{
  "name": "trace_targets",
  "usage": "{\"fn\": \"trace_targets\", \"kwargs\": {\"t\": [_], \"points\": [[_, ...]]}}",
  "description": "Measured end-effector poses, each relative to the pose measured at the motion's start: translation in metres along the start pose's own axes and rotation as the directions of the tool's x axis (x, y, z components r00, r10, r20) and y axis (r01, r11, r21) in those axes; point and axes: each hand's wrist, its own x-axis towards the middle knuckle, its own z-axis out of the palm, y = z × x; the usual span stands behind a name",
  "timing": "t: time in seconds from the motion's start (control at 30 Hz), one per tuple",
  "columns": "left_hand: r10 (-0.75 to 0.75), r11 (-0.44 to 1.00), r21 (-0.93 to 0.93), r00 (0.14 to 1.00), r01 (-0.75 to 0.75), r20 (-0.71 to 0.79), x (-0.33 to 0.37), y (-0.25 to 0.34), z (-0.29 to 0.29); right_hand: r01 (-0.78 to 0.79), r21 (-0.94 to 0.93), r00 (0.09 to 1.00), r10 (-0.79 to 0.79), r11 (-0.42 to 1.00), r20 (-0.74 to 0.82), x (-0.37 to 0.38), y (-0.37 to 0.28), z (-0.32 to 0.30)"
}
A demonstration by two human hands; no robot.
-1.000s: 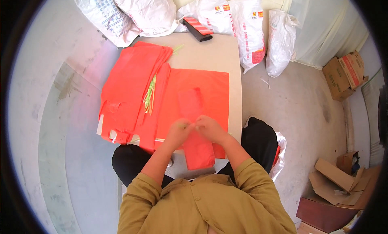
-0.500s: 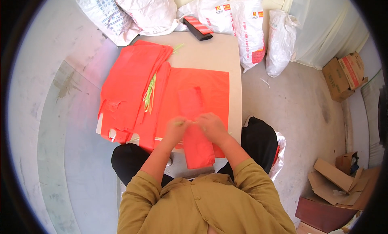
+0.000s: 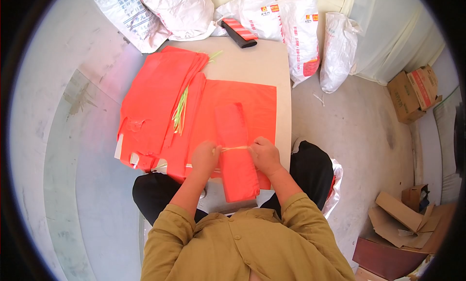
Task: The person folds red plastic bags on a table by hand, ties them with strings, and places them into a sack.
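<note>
A folded bundle of red plastic bags (image 3: 238, 176) lies lengthwise in front of me, its near end reaching past the table edge. A thin yellowish tie (image 3: 235, 148) crosses the bundle's middle, pulled straight. At the left side, my left hand (image 3: 206, 156) is closed on one end of the tie. My right hand (image 3: 265, 156) is closed on the other end at the right side. Beneath the bundle a flat red plastic sheet (image 3: 259, 111) is spread. To the left is a stack of red plastic bags (image 3: 160, 87), with a bunch of yellow-green ties (image 3: 180, 111) lying beside it.
The beige table (image 3: 267, 63) carries a black and red-striped roll-like item (image 3: 238, 33) at its far edge. Several stuffed white sacks (image 3: 298, 43) stand behind it. Cardboard boxes (image 3: 412, 94) sit on the floor at right, and opened cartons (image 3: 403, 220) lie nearer.
My hands have moved apart, from close together over the bundle's middle to its two sides. The tie now stretches across the bundle between them. The bundle stays in place.
</note>
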Motion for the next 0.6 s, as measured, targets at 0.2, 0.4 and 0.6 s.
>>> {"fn": "trace_targets", "kwargs": {"t": [0.2, 0.4, 0.6], "points": [[-0.025, 0.999, 0.036, 1.0, 0.024, 0.014, -0.003, -0.002, 0.003, -0.109, 0.137, 0.994, 0.105, 0.985, 0.036, 0.005, -0.001, 0.0], [-0.049, 0.996, 0.072, 0.998, 0.047, 0.026, -0.003, -0.008, 0.012, -0.353, 0.494, 0.929, 0.234, 0.794, 0.287, 0.033, -0.019, 0.002], [-0.073, 0.996, -0.041, 0.997, 0.073, 0.001, -0.001, -0.004, 0.008, -0.507, 0.57, 0.826, 0.175, 0.647, 0.536, 0.038, -0.02, 0.012]]}}
